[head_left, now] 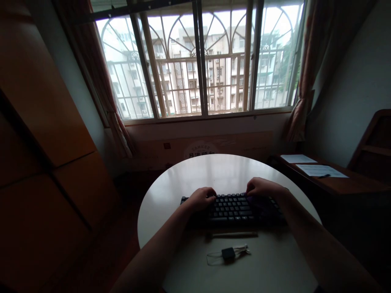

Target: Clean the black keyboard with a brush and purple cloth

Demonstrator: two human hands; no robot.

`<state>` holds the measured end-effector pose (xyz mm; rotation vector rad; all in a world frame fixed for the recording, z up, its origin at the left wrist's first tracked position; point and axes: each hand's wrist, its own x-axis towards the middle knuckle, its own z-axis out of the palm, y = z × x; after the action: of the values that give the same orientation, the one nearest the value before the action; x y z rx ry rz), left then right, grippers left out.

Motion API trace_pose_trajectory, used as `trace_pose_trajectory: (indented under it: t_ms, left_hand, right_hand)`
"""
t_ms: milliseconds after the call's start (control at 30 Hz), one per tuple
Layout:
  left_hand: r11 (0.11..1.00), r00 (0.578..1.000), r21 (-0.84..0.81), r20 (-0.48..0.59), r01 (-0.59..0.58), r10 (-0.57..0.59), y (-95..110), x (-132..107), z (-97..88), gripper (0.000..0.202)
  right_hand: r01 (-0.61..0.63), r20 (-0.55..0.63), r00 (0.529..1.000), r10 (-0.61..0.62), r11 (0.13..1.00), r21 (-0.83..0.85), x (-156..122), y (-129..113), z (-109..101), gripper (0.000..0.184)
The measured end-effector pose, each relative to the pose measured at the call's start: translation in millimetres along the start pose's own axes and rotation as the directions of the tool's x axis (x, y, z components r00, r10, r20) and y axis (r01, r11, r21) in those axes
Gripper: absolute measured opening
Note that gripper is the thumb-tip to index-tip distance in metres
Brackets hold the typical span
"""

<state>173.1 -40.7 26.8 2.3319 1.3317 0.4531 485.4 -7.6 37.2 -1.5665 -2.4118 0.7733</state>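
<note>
A black keyboard (230,208) lies across the white round table, its keys facing up. My left hand (202,197) rests over its left part, with fingers curled and closed at the back edge. My right hand (263,187) is at the back edge on the right, fingers bent and pinched together on what looks like a dark purple cloth (259,202), which covers some keys there. In front of the keyboard lies a thin brush (235,235) with a pale handle. Nearer to me is a keycap puller (228,254) with a dark square body and wire loops.
The round table (165,195) stands before a barred window (201,65). At right, a wooden desk (342,185) carries papers (320,170) and a pen; a wooden chair (374,142) is beside it. A wooden cabinet (45,122) fills the left side.
</note>
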Motion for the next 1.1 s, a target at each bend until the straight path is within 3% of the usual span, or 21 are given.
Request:
trace_pose_trajectory:
  t_ms: [233, 833, 1100]
  left_hand:
    - [0.999, 0.999, 0.025, -0.027, -0.031, 0.032, -2, 1, 2.9, 0.026]
    - [0.999, 1.000, 0.034, -0.021, -0.017, 0.018, -3, 1, 2.3, 0.029]
    - [0.999, 1.000, 0.030, -0.020, -0.020, 0.021, -2, 0, 1.8, 0.029]
  right_hand:
    - [0.032, 0.035, 0.999, -0.034, 0.998, 0.056, 6, 13, 1, 0.027]
    - [0.004, -0.064, 0.998, -0.007, 0.999, -0.048, 12, -3, 10, 0.024]
    - [-0.026, -0.030, 0.999, 0.024, 0.998, -0.061, 2, -8, 4, 0.024]
